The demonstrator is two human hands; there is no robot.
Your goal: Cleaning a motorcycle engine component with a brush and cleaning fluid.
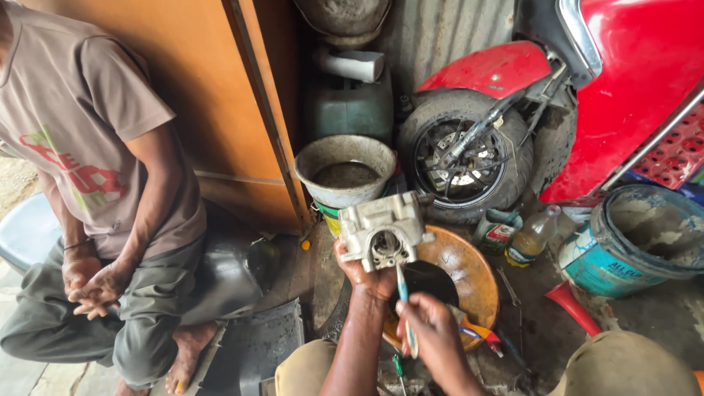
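Note:
My left hand holds up a grey cast-metal engine part over an orange basin of dark liquid. My right hand grips a toothbrush with a blue and white handle, its head pushed up into the opening on the underside of the metal part. Both forearms reach in from the bottom of the view, between my knees.
Another person in a brown shirt sits at the left with clasped hands. A red scooter with its front wheel stands behind. A grey bowl, a blue bucket, a bottle, a red funnel and screwdrivers lie around.

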